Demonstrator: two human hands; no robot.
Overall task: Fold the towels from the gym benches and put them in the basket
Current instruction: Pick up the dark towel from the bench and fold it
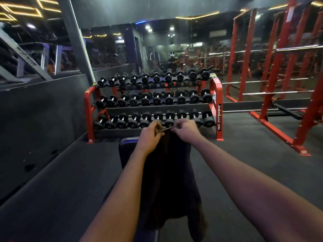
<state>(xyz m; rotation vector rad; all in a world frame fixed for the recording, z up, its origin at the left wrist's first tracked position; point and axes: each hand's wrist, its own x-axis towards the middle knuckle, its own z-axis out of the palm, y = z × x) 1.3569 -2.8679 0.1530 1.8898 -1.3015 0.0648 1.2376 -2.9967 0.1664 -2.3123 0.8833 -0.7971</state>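
Pinching the towel [167, 172], my left hand [150, 135] and right hand [185, 130] hang it over the bench [125, 151], rack [216, 95] at twelve o'clock.

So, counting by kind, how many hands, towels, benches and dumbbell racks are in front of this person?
Hands: 2, the left hand and the right hand
Towels: 1, the dark towel, its top edge pinched by both hands
Benches: 1, the padded bench under the towel
Dumbbell racks: 1, the red dumbbell rack
Total: 5
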